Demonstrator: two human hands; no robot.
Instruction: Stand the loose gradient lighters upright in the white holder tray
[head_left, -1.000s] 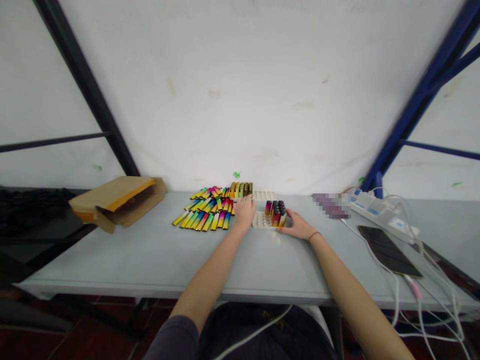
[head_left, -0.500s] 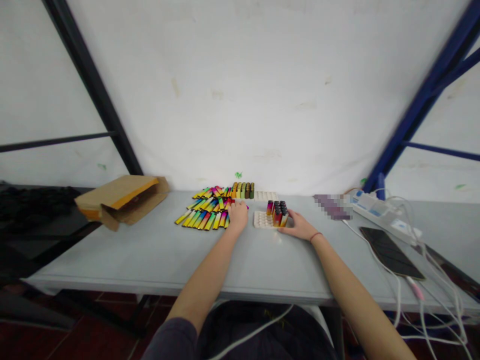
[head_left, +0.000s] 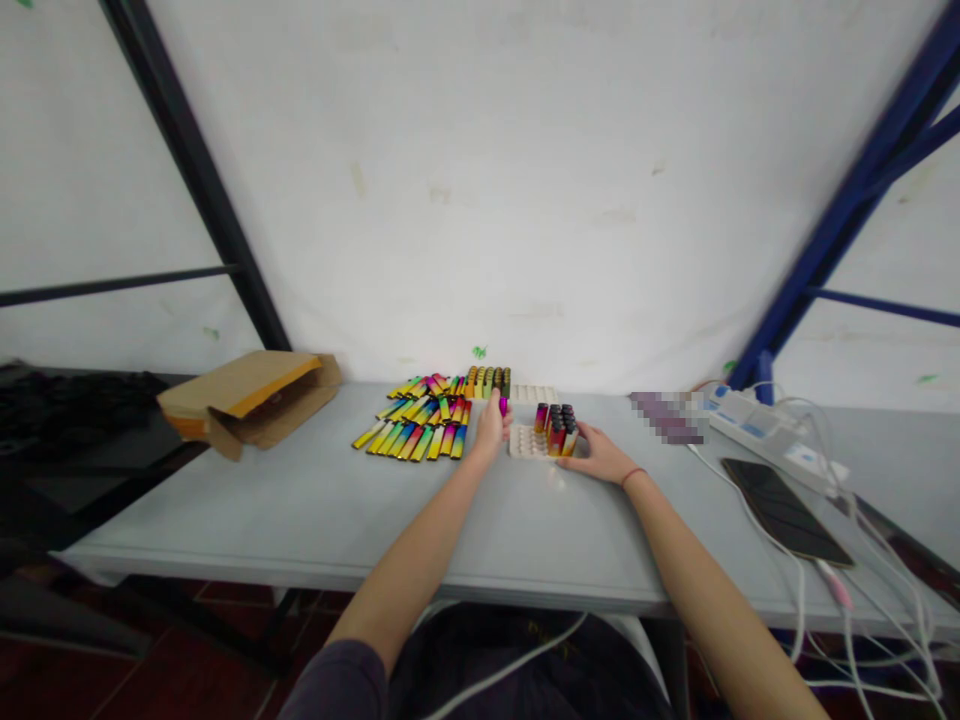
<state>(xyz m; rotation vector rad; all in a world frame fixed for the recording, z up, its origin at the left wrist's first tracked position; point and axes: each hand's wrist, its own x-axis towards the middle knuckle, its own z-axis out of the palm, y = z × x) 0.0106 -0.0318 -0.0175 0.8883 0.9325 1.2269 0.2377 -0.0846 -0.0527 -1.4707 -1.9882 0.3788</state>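
Note:
My left hand (head_left: 491, 430) is closed on one rainbow-coloured stick (head_left: 503, 404), held upright just left of a white slotted tray (head_left: 523, 446). Several sticks (head_left: 556, 424) stand upright in the tray's right part. My right hand (head_left: 596, 452) rests against the tray's right side, fingers curled around it. A pile of loose rainbow sticks (head_left: 420, 425) lies flat on the grey table (head_left: 315, 510) to the left of my left hand.
A second tray (head_left: 534, 392) and a row of upright sticks (head_left: 487, 380) stand at the back by the wall. An open cardboard box (head_left: 244, 397) lies at the left. A power strip (head_left: 772, 430), a dark phone (head_left: 786, 510) and cables lie at the right.
My left hand went from beside the tray to the loose pile, took one stick and came back towards the tray with it upright. My right hand stayed at the tray.

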